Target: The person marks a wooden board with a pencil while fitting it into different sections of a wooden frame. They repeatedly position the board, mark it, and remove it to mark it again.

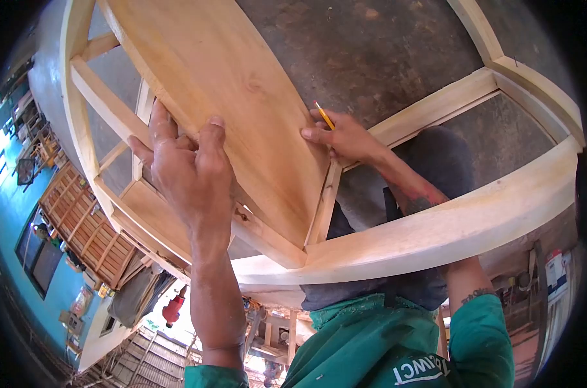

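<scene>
the board [241,97] lies tilted on the frame [435,226], its long axis running from upper left down to lower right, between the two hands. the left hand [190,165] clasps its left edge, fingers [161,126] curled over it. the right hand [342,137] rests at the right edge, pinching a pencil [324,115] just beside that edge. open floor [371,45] shows beyond the right edge.
</scene>
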`<state>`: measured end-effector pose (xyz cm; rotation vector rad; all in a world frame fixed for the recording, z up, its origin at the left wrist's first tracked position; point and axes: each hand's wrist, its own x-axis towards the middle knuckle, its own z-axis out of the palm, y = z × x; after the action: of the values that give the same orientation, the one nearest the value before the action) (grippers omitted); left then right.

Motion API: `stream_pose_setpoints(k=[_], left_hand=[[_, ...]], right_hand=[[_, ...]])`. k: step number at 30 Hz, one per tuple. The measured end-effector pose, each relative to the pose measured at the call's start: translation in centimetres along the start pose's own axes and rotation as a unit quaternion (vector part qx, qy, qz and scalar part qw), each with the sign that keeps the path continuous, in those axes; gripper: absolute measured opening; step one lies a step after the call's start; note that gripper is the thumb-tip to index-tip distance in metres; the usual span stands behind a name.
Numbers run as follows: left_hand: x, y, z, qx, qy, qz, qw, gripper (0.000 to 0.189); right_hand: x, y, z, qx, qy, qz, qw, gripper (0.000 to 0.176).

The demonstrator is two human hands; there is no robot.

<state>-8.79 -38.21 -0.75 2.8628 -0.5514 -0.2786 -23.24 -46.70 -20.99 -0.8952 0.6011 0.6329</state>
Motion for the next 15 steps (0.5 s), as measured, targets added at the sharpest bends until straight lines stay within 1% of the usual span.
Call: stream_pose_setpoints(k=[2, 4, 6, 8, 9, 11, 13, 15], left_hand=[[-0.1, 0.8, -0.2, -0.02, -0.019, -0.059, 0.998, 0.062], [0.1, 1.2, 0.1, -0.007, -0.008, -0.06, 0.998, 0.061], [0.2, 0.7, 0.2, 0.007, 0.002, -0.066, 0.998, 0.061], [0.4, -0.7, 0.6, -0.08, 0.008, -0.041, 0.996, 0.059], [0.4, -0.8, 0.7, -0.08, 0.006, -0.042, 0.996, 0.059], [0.4, -0.6, 0.7, -0.001, 0.024, -0.029, 0.999, 0.055], [0.4, 0.6, 0.3, 0.022, 0.015, -0.037, 0.999, 0.053], [0.5, 1.1, 0.3, 0.044, 0.007, -0.044, 0.998, 0.051]], right_hand=[[0.1, 0.4, 0.4, 0.012, -0.003, -0.003, 1.0, 0.076], [0.6, 0.3, 0.3, 0.003, 0.027, 0.006, 1.0, 0.077], [0.7, 0.2, 0.3, -0.009, 0.033, 0.002, 0.999, 0.075], [0.8, 0.2, 0.3, -0.025, 0.041, 0.002, 0.999, 0.074], [1.0, 0.4, 0.2, -0.02, 0.036, -0.014, 0.999, 0.072], [1.0, 0.7, 0.1, -0.015, 0.03, -0.029, 0.999, 0.07], [1.0, 0.5, 0.2, -0.019, 0.033, -0.033, 0.999, 0.067], [1.1, 0.5, 0.2, -0.019, 0.037, -0.035, 0.998, 0.068]])
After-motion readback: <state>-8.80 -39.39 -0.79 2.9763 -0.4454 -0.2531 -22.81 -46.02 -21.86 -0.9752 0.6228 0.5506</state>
